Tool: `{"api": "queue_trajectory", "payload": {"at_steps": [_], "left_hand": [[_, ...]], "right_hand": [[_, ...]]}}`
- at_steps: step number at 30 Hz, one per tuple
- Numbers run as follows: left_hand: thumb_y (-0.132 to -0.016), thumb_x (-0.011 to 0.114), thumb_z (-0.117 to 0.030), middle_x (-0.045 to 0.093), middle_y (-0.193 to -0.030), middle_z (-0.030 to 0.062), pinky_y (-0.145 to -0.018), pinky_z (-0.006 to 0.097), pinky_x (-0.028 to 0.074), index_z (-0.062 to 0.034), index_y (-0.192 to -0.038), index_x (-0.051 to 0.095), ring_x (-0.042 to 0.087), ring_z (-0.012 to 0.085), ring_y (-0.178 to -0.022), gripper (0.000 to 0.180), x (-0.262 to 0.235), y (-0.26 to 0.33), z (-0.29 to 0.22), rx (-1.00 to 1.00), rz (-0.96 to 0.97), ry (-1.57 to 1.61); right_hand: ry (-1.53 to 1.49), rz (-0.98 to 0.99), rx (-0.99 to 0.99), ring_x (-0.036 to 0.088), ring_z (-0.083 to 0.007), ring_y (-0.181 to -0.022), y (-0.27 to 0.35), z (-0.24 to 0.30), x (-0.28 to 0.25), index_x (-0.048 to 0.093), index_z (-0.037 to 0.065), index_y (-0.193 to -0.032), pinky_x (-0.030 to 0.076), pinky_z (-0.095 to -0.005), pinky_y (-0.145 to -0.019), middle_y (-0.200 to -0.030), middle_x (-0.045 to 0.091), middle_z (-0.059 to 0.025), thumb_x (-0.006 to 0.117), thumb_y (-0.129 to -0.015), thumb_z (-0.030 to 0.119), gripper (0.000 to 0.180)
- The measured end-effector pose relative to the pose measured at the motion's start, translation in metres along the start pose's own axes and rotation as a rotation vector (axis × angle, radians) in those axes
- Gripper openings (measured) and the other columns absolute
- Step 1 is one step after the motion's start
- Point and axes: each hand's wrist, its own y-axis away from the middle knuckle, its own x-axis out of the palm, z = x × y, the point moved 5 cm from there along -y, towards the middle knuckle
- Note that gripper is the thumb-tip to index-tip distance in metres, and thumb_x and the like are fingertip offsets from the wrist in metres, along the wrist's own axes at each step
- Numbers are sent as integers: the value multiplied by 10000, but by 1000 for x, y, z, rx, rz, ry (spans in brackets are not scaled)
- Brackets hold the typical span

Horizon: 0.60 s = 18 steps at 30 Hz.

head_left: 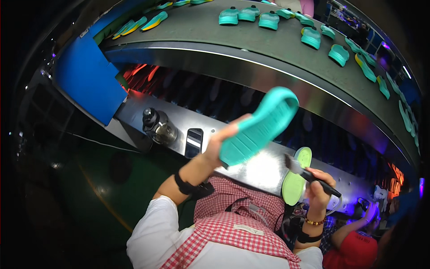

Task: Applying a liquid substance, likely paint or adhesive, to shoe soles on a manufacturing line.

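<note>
My left hand (217, 144) grips a teal shoe sole (262, 127) by its near end and side. The sole is tilted up over the metal ledge, its ridged face toward me. A black-handled brush (317, 179) is closed in my right hand (319, 190), its bristles pointing left, apart from the teal sole. Under and beside the brush lies a light green sole-shaped piece (293, 187), partly hidden by the brush.
A dark bottle (160, 127) and a phone (194, 142) rest on the metal ledge (255, 172). Beyond it, a raised green conveyor belt (192, 29) carries many teal soles (269, 20). Red light glows underneath. To the right, a co-worker in a red shirt (356, 251) works nearby.
</note>
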Motion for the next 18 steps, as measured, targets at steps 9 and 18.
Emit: {"api": "queue_trajectory", "payload": {"at_steps": [9,18], "left_hand": [[-869,293,-429,259,-1370,196,-1004,571,213,43,-1322,211,252,357,-1266,659,-85,-95,-236,708,-313,506],[-793,529,-397,282,-1362,187,-1028,402,241,-51,-1322,300,323,290,-1234,673,-41,-220,-215,63,-496,-1100]], "right_hand": [[-160,-269,218,497,-111,-476,24,-37,-39,558,-43,-1005,411,-187,-459,-1011,581,-252,554,-794,45,229],[-201,-555,255,523,-131,-512,51,-43,-92,558,-60,-990,442,-215,-525,-1002,590,-239,533,-788,7,214]]}}
